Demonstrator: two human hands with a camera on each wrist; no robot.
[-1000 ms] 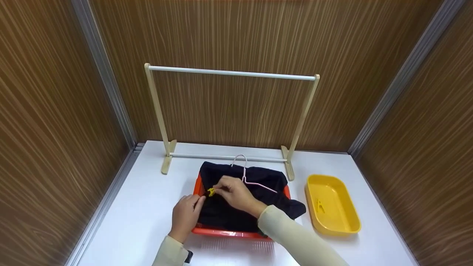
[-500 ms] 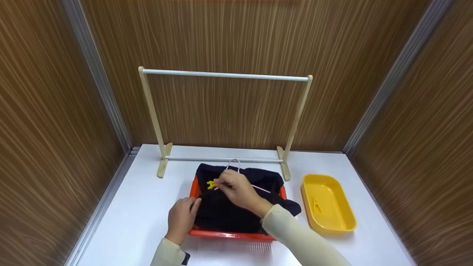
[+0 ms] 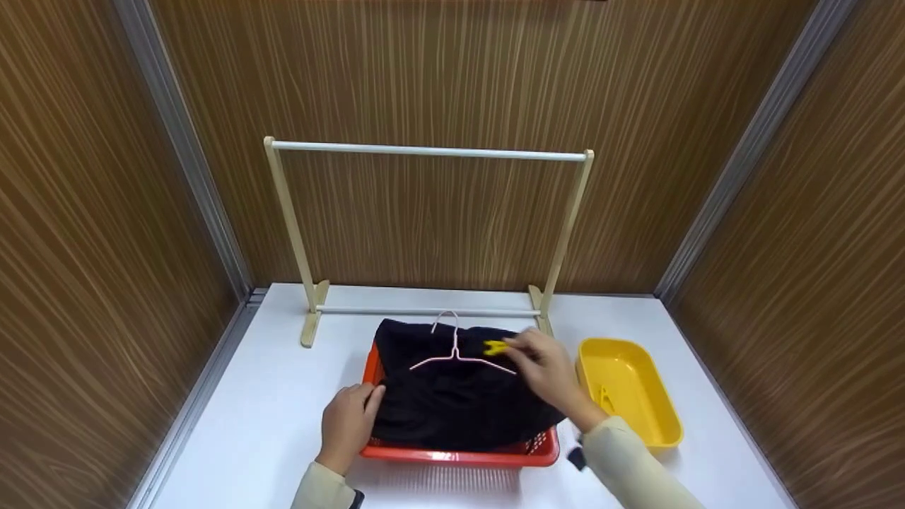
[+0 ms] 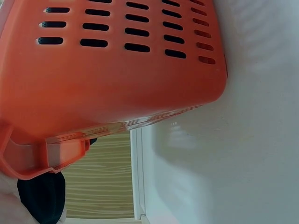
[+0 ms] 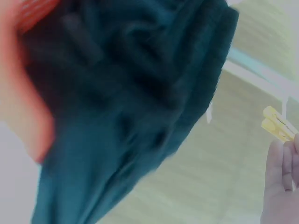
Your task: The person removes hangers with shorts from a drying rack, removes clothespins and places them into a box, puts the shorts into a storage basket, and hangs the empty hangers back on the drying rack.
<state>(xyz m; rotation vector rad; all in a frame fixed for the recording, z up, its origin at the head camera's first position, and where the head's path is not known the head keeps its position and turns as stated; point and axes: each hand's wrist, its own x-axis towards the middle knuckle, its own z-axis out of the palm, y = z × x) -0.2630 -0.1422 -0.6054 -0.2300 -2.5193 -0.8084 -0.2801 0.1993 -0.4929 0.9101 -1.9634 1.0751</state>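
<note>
A black garment point(image 3: 452, 413) is spread over the red basket point(image 3: 452, 458), with a pink wire hanger point(image 3: 455, 353) lying on it, its hook toward the rack. My left hand point(image 3: 348, 424) pinches the garment's left edge at the basket rim. In the left wrist view, dark cloth point(image 4: 43, 198) shows by the fingers at the basket point(image 4: 93, 74). My right hand point(image 3: 548, 371) holds a yellow clothespin point(image 3: 496, 348) by one end, above the hanger's right arm. In the right wrist view, the clothespin point(image 5: 279, 125) sticks out from the fingertips, apart from the garment point(image 5: 131, 102).
Behind the basket stands a drying rack point(image 3: 428, 150) with wooden legs and a white top bar. To the right sits a yellow tray point(image 3: 647, 382) holding another yellow clothespin point(image 3: 606, 399). Wood-patterned walls point(image 3: 438, 71) surround the white table point(image 3: 261, 424).
My right hand has moved from the hanger's left side across to its right with the clothespin, uncovering the hanger. The left hand has stayed at the garment's left edge.
</note>
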